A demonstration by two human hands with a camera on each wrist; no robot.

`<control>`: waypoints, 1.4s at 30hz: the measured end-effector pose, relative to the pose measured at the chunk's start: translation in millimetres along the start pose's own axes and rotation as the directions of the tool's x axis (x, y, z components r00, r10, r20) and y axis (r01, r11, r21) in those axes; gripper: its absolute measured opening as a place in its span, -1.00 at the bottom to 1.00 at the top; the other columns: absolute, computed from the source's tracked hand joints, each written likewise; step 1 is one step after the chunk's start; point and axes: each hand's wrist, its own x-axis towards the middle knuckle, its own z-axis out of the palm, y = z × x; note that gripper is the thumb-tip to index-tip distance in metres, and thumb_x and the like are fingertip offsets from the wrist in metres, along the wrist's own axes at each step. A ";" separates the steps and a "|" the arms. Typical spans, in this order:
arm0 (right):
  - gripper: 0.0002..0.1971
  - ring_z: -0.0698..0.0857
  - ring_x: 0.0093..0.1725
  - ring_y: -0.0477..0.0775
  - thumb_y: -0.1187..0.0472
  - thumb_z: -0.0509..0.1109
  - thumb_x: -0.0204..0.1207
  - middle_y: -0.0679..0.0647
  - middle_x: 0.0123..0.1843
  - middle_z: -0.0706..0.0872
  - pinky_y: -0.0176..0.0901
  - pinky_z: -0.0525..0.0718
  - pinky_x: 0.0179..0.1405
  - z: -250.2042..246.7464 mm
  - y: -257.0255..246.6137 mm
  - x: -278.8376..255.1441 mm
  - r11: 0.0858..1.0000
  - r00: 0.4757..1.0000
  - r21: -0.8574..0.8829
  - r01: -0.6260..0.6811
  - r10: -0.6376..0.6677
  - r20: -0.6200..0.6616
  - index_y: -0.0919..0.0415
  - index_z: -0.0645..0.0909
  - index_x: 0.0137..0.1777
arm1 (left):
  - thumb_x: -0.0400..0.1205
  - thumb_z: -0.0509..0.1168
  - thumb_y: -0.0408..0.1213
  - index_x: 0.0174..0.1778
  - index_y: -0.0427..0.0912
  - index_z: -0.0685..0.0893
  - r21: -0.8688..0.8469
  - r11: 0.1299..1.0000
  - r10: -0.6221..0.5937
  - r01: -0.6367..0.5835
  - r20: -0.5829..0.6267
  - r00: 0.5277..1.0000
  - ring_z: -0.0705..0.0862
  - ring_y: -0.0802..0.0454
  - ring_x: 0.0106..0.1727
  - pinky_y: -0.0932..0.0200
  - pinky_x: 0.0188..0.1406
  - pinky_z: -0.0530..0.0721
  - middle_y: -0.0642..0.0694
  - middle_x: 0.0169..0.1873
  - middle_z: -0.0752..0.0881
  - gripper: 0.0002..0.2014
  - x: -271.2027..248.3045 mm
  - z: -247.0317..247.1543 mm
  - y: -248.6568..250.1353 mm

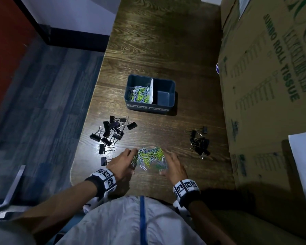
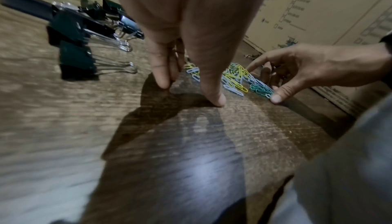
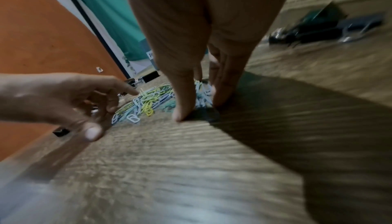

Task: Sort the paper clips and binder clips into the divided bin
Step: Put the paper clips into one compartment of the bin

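Loose paper clip pile (image 1: 151,159) on counter (image 1: 166,50), near edge, at 6 o'clock from divided bin (image 1: 150,93). Left hand (image 1: 121,162) at pile's 9 o'clock, right hand (image 1: 175,165) at 3 o'clock; both sets of fingers extended, tips on counter flanking pile, nothing gripped. Bin's left compartment holds paper clips (image 1: 140,94). Large binder clips (image 1: 111,133) at 10 o'clock of pile, small binder clips (image 1: 200,141) at 2 o'clock.

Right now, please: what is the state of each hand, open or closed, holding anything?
Left hand: open, fingers at the paper clip pile, holding nothing.
Right hand: open, fingers spread at the pile, holding nothing.
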 end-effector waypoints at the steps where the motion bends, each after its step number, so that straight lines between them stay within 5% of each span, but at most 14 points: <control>1: -0.03 0.50 0.52 0.14 0.20 0.71 0.27 0.03 0.59 0.41 0.14 0.61 0.39 3.5 -4.6 4.8 1.000 1.000 0.016 0.012 -0.011 -0.029 -0.11 0.31 0.65 | 0.40 0.57 -0.24 0.55 -0.07 0.25 -0.031 1.000 0.002 -0.002 -0.004 1.000 0.63 -0.13 0.11 0.05 -0.05 0.62 -0.16 0.27 0.50 -0.15 5.5 1.8 3.3; 7: -0.25 0.70 0.16 0.23 0.28 0.69 0.26 0.12 0.29 0.65 0.14 0.71 0.12 6.9 -37.3 24.5 0.992 0.988 0.101 0.076 -0.062 -0.140 0.02 0.54 0.47 | 0.41 0.46 -0.51 0.33 -0.09 0.50 -0.198 0.980 -0.022 -0.001 -0.114 0.993 0.66 -0.09 0.06 0.24 0.01 0.56 -0.11 0.13 0.64 -0.42 31.2 -0.3 24.5; 12: -0.14 0.68 0.22 0.12 0.15 0.74 0.22 0.00 0.33 0.55 0.16 0.78 0.03 -6.1 -14.1 22.2 0.994 0.980 0.070 0.081 -0.067 -0.185 -0.18 0.39 0.49 | 0.52 0.47 -0.18 0.21 -0.08 0.48 -0.106 0.994 -0.008 -0.008 -0.151 0.989 0.61 0.04 -0.11 0.21 -0.12 0.60 -0.05 0.10 0.63 -0.60 15.5 -17.8 18.2; 16: 0.20 0.47 0.40 0.18 -0.04 0.79 0.11 0.11 0.44 0.29 0.21 0.73 0.17 -14.1 0.6 17.7 0.996 0.994 -0.020 -0.082 0.080 -0.075 -0.16 0.07 0.66 | 0.34 0.49 0.25 0.25 -0.04 0.28 0.037 0.995 -0.096 0.095 0.019 0.995 0.65 -0.05 -0.07 0.12 -0.19 0.60 -0.09 0.14 0.62 -0.24 2.2 -13.4 9.8; 20: 0.33 0.37 0.45 0.22 -0.13 0.79 0.03 0.15 0.50 0.24 0.19 0.65 0.29 -10.0 -22.7 24.7 0.980 0.999 -0.198 0.006 -0.013 -0.032 -0.05 -0.01 0.71 | 0.25 0.60 0.14 0.62 -0.06 -0.05 0.054 0.989 -0.136 0.134 0.046 0.990 0.62 -0.04 -0.03 0.18 -0.19 0.55 -0.22 0.33 0.45 0.19 17.2 3.6 23.3; 22: 0.28 0.40 0.42 0.22 -0.11 0.78 0.06 0.17 0.48 0.28 0.17 0.59 0.36 -8.0 -37.1 28.6 0.966 0.998 -0.252 0.055 -0.062 -0.022 -0.01 0.05 0.71 | 0.29 0.60 0.12 0.65 -0.02 -0.22 0.098 0.984 -0.153 0.150 0.023 0.988 0.61 -0.06 0.00 0.12 -0.12 0.65 -0.24 0.33 0.37 0.27 28.4 7.5 29.4; 27: -0.05 0.43 0.39 0.23 0.00 0.69 0.27 0.15 0.40 0.36 0.16 0.61 0.26 -7.9 -54.6 30.0 0.964 0.993 -0.244 0.109 -0.118 -0.021 -0.01 0.28 0.63 | 0.40 0.56 0.00 0.59 -0.05 0.09 0.085 0.993 -0.084 0.085 -0.005 0.996 0.60 -0.15 0.14 -0.03 -0.03 0.70 -0.20 0.30 0.38 -0.03 43.0 3.6 29.7; 32: -0.39 0.51 0.29 0.22 0.09 0.59 0.44 0.12 0.32 0.45 0.16 0.66 0.17 -7.1 -59.3 24.8 0.976 0.988 -0.188 0.105 -0.123 -0.088 0.00 0.48 0.47 | 0.52 0.45 -0.22 0.36 -0.08 0.44 0.048 0.999 -0.009 0.014 -0.108 0.994 0.66 -0.07 -0.06 0.12 -0.25 0.63 -0.12 0.18 0.51 -0.49 40.3 9.0 28.8; 37: -0.58 0.58 0.22 0.18 0.30 0.46 0.50 0.08 0.26 0.52 0.11 0.67 0.15 -15.4 -59.0 21.5 0.977 0.985 -0.171 0.129 -0.146 -0.090 0.03 0.56 0.34 | 0.51 0.42 -0.38 0.28 -0.06 0.56 -0.020 0.999 -0.032 0.030 -0.110 0.993 0.69 -0.05 -0.23 0.19 -0.30 0.66 -0.07 0.03 0.60 -0.58 39.8 4.4 25.0; 42: -0.65 0.71 0.13 0.22 0.39 0.31 0.62 0.11 0.28 0.65 0.10 0.72 0.11 -32.8 -70.9 31.0 0.983 0.994 -0.167 0.080 -0.092 -0.064 0.08 0.66 0.33 | 0.60 0.33 -0.37 0.12 0.02 0.65 -0.063 0.997 -0.056 0.050 -0.101 0.993 0.69 0.01 -0.17 0.22 -0.16 0.67 0.00 -0.13 0.67 -0.76 40.7 -12.5 21.1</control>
